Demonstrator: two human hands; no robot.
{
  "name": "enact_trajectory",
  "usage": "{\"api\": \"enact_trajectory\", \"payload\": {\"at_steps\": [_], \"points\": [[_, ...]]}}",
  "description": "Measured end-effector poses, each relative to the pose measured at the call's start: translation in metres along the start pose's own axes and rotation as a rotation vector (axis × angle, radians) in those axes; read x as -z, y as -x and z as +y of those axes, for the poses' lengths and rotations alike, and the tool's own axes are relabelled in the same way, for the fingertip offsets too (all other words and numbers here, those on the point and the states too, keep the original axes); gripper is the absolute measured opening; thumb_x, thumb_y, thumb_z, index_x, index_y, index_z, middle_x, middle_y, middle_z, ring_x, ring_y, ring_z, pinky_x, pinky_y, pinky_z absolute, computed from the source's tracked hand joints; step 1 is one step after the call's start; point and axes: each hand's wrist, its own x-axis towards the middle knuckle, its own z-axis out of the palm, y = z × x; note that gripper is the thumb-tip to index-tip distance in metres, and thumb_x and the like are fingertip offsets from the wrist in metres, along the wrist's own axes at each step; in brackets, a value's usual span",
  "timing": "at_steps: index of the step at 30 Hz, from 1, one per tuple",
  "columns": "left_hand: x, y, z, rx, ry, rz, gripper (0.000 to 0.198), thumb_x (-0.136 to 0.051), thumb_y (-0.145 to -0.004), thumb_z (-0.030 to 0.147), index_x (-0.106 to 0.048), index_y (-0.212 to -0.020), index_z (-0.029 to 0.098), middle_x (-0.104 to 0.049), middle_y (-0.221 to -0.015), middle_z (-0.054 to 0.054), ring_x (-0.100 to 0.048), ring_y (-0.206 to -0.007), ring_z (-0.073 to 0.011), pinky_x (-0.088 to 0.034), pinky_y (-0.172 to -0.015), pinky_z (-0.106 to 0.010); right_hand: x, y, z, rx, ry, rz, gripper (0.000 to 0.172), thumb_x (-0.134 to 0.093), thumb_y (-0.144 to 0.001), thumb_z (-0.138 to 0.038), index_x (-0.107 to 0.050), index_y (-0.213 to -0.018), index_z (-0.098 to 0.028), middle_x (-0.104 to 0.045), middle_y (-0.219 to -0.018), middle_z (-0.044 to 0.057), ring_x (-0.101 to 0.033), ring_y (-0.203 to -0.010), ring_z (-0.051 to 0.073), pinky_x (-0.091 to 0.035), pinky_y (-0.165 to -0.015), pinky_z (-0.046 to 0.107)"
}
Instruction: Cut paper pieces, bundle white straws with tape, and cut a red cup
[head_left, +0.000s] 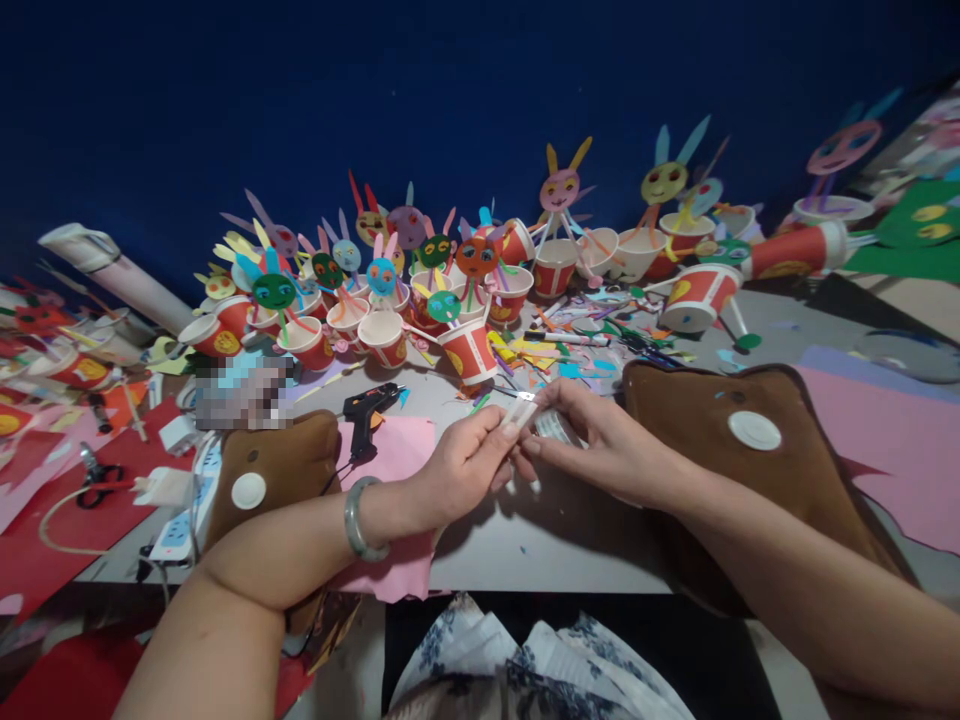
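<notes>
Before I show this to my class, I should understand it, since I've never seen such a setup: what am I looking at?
There is no machine here, just a person's two bare hands. The single picture comes from a camera worn on that person's head, looking forward and down. The left hand pinches a small white strip; the right hand, close beside it, curls around a pale ridged item, too unclear to name. On the table are many red-and-white cups, many with colourful long-eared faces, plus a black glue gun, pink sheet and two brown pads.

White strip (517, 411) beside pale roll (553, 426)
</notes>
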Motion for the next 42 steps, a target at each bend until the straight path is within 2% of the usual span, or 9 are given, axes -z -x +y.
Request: {"api": "enact_trajectory", "payload": {"at_steps": [4,8,18,22,29,33,35,38,42], "points": [[0.001,-0.003,0.000,0.082,0.182,-0.041,0.032,-0.045,-0.097,0.046,-0.053,-0.092,0.015,-0.065,-0.069,-0.001,-0.042,-0.044,-0.0048,-0.031,-0.045,-0.020,0.007,-0.002,0.004,0.010,-0.055,-0.060,0.037,-0.070,-0.081,-0.051,-0.060,-0.098,-0.020,-0.066,-0.088,0.006,-0.060,-0.078,0.020,-0.048,-0.068,0.031],[0.003,-0.005,0.004,0.153,0.292,-0.066,0.033,-0.049,-0.093,0.048,-0.054,-0.091,0.015,-0.066,-0.067,-0.001,-0.041,-0.040,-0.0038,-0.026,-0.040,-0.019,0.015,-0.004,0.003,0.053,-0.119,-0.134,0.042,-0.074,-0.076,-0.053,-0.062,-0.103,-0.022,-0.065,-0.091,0.006,-0.061,-0.083,0.022,-0.049,-0.072,0.033],[0.004,-0.003,0.009,0.174,0.396,-0.120,0.032,-0.055,-0.091,0.046,-0.058,-0.088,0.013,-0.066,-0.065,-0.001,-0.039,-0.038,-0.0026,-0.025,-0.038,-0.018,0.020,-0.007,0.012,0.145,-0.167,-0.208,0.049,-0.076,-0.077,-0.042,-0.061,-0.119,-0.022,-0.066,-0.109,0.008,-0.063,-0.102,0.023,-0.051,-0.092,0.035],[0.003,0.000,0.008,0.180,0.361,-0.123,0.035,-0.053,-0.093,0.047,-0.061,-0.092,0.013,-0.069,-0.071,-0.003,-0.041,-0.040,-0.0025,-0.029,-0.040,-0.018,0.020,-0.009,0.008,0.128,-0.070,-0.197,0.051,-0.074,-0.080,-0.042,-0.063,-0.126,-0.023,-0.069,-0.113,0.010,-0.064,-0.102,0.024,-0.053,-0.091,0.036],[-0.003,0.005,0.011,0.295,0.366,-0.168,0.039,-0.054,-0.091,0.050,-0.062,-0.090,0.011,-0.068,-0.068,-0.005,-0.039,-0.040,-0.0036,-0.027,-0.039,-0.019,0.018,-0.011,0.008,0.236,-0.002,-0.206,0.048,-0.073,-0.081,-0.040,-0.066,-0.127,-0.027,-0.067,-0.127,0.009,-0.062,-0.116,0.027,-0.055,-0.090,0.037],[-0.007,0.009,0.012,0.319,0.341,-0.211,0.041,-0.055,-0.090,0.050,-0.064,-0.093,0.010,-0.068,-0.068,-0.006,-0.038,-0.042,-0.0040,-0.027,-0.041,-0.020,0.011,-0.009,0.014,0.179,-0.031,-0.152,0.059,-0.075,-0.079,-0.038,-0.058,-0.134,-0.026,-0.069,-0.118,0.009,-0.067,-0.097,0.023,-0.056,-0.081,0.035],[-0.007,0.010,0.012,0.326,0.334,-0.241,0.042,-0.055,-0.090,0.050,-0.065,-0.094,0.010,-0.069,-0.070,-0.006,-0.038,-0.043,-0.0038,-0.026,-0.041,-0.020,0.008,-0.009,0.017,0.114,-0.128,-0.134,0.060,-0.078,-0.076,-0.038,-0.056,-0.131,-0.025,-0.067,-0.114,0.009,-0.066,-0.082,0.018,-0.056,-0.073,0.032],[-0.007,0.011,0.011,0.328,0.333,-0.236,0.041,-0.055,-0.090,0.049,-0.065,-0.095,0.009,-0.069,-0.071,-0.007,-0.038,-0.043,-0.0038,-0.026,-0.041,-0.019,0.008,-0.009,0.016,0.039,-0.271,-0.155,0.047,-0.081,-0.073,-0.038,-0.058,-0.111,-0.022,-0.067,-0.107,0.008,-0.062,-0.068,0.013,-0.055,-0.063,0.028],[-0.006,0.009,0.010,0.334,0.332,-0.207,0.040,-0.058,-0.089,0.047,-0.066,-0.094,0.008,-0.069,-0.070,-0.007,-0.036,-0.043,-0.0037,-0.026,-0.041,-0.019,0.016,-0.010,0.011,0.013,-0.306,-0.279,0.030,-0.075,-0.079,-0.042,-0.059,-0.089,-0.018,-0.066,-0.115,0.012,-0.064,-0.079,0.014,-0.056,-0.073,0.028]]}}
